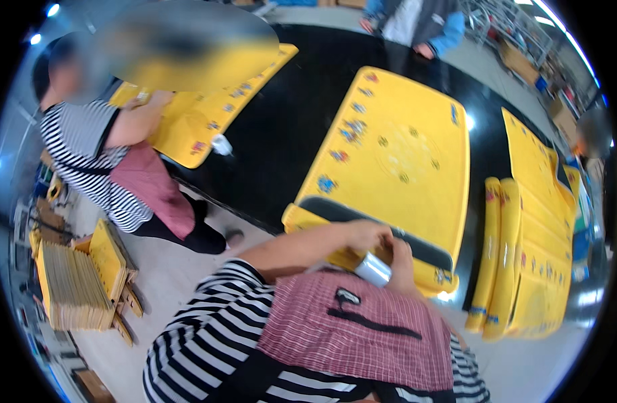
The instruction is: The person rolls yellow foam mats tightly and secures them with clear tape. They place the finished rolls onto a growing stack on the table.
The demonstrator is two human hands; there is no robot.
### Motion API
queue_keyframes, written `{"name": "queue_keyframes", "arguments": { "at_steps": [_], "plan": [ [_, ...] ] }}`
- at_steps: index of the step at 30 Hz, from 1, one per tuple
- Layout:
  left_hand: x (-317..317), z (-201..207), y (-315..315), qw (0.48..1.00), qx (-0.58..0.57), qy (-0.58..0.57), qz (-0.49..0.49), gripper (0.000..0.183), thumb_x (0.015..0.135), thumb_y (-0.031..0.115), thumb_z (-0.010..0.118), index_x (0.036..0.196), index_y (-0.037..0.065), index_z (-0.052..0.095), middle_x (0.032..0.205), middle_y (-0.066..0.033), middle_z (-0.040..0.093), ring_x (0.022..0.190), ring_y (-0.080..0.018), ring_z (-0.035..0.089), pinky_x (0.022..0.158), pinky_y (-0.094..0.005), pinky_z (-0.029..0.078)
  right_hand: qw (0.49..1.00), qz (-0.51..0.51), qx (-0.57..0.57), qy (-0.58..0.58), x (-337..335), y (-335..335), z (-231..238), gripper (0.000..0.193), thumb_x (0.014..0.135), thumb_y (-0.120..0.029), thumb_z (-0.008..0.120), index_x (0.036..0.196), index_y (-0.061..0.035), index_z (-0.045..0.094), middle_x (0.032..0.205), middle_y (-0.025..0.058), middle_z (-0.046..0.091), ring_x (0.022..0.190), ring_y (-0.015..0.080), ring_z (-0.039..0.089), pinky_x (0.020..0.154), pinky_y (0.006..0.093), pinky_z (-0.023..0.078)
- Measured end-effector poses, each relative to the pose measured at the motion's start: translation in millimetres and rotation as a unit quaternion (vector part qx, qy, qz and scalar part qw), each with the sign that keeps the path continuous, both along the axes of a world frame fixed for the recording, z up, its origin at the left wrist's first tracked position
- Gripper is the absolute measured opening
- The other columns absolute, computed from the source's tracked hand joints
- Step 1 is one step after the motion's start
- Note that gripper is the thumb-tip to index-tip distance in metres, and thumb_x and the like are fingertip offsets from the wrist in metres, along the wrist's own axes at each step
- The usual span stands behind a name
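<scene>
A large yellow panel [416, 154] with small cartoon prints lies on the black table [255, 154] in front of me. Its near end has a dark grey strip [375, 228] and a yellow lip [308, 218]. My left hand [369, 235] and my right hand [401, 256] meet over that near end, their fingers closed and pressed together. What lies between the fingertips is hidden. Just below them, close to the right hand, is a shiny whitish roll-like piece [374, 270]; whether a hand grips it I cannot tell.
Yellow rolled or folded pieces [503, 255] and printed yellow panels [543, 248] lie on the right. A co-worker [120, 154] at left handles another yellow panel [208, 121] beside a crumpled white piece [221, 144]. Another person [416, 27] stands across the table. Stacked yellow boards [73, 285] stand at lower left.
</scene>
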State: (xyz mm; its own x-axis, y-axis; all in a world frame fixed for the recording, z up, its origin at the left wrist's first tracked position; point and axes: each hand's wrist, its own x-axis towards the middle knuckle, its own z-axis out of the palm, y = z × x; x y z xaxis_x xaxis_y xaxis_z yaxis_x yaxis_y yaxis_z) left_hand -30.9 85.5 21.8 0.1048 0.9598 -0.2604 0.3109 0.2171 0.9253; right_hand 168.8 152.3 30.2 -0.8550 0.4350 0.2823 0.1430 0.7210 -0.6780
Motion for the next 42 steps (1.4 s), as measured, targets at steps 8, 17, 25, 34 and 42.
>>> {"name": "queue_keyframes", "arguments": {
  "at_steps": [8,17,25,34,42],
  "plan": [
    [-5,-26,9,0.998,0.012,0.054,-0.009,0.027,0.099,0.011,0.052,0.120,0.008,0.069,0.118,-0.0142,0.073,0.111,-0.0298,0.068,0.097,-0.0397,0.053,0.997,-0.010,-0.077,0.007,6,-5,4,0.081,0.056,-0.031,0.093,0.124,-0.0027,0.057,0.111,0.0179,0.061,0.107,0.0376,0.059,0.097,0.0439,0.045],
    [2,1,-1,0.995,0.022,0.091,0.032,0.034,0.096,0.009,0.054,0.128,0.009,0.064,0.104,-0.0151,0.072,0.096,-0.0309,0.068,0.084,-0.0420,0.051,0.992,-0.020,-0.120,-0.021,-5,1,2,0.068,0.059,-0.024,0.093,0.114,-0.0033,0.059,0.108,0.0176,0.060,0.102,0.0349,0.063,0.091,0.0417,0.050],
    [-10,2,3,0.990,0.023,0.130,0.045,0.037,0.100,0.015,0.052,0.136,0.008,0.056,0.106,-0.0179,0.073,0.100,-0.0354,0.069,0.087,-0.0436,0.052,0.997,-0.019,-0.067,-0.042,-14,14,6,0.041,0.074,-0.020,0.084,0.105,-0.0024,0.063,0.096,0.0194,0.068,0.093,0.0380,0.067,0.085,0.0429,0.053],
    [-4,46,-27,0.951,0.026,0.260,0.168,0.039,0.097,0.011,0.061,0.136,0.008,0.060,0.114,-0.0180,0.072,0.109,-0.0381,0.067,0.091,-0.0435,0.052,0.990,-0.002,-0.124,-0.062,-32,44,6,0.031,0.077,-0.016,0.082,0.096,0.0001,0.065,0.084,0.0199,0.071,0.077,0.0343,0.070,0.072,0.0423,0.053],
    [21,-22,-65,0.835,0.308,0.414,0.192,0.043,0.092,0.017,0.071,0.131,0.001,0.062,0.129,-0.0151,0.064,0.128,-0.0322,0.055,0.113,-0.0491,0.038,0.987,0.033,-0.157,0.018,-50,63,4,0.030,0.080,-0.012,0.084,0.099,0.0014,0.065,0.084,0.0139,0.072,0.076,0.0199,0.068,0.072,0.0346,0.054]
  ]
}}
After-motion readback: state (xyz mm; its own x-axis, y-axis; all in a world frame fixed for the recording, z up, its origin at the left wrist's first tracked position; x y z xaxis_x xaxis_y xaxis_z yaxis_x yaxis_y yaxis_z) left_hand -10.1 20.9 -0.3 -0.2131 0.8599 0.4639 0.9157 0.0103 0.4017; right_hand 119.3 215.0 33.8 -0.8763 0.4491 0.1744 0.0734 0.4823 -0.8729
